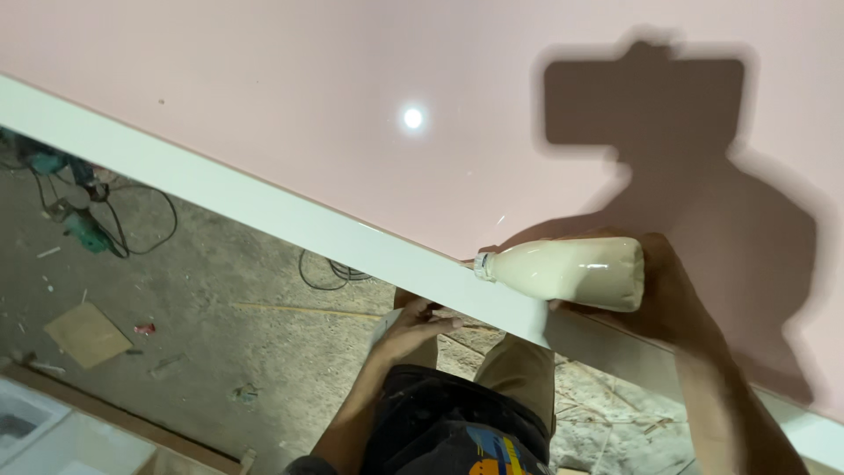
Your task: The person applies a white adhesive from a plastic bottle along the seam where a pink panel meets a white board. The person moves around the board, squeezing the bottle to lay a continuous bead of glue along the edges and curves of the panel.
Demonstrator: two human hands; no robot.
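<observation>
Single head-worn view, aimed steeply downward from above, close over a glossy pink panel (308, 97) and its white edge (264, 207), floor (220, 325) seen far below at lower left, camera's own shadow (646, 97) cast on the panel, no second view shared.

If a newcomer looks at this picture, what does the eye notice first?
A large glossy pink panel with a white edge fills the upper part. At its edge, the right hand holds a clear plastic bottle of cream-coloured liquid on its side, while the left hand touches the edge from below.
</observation>
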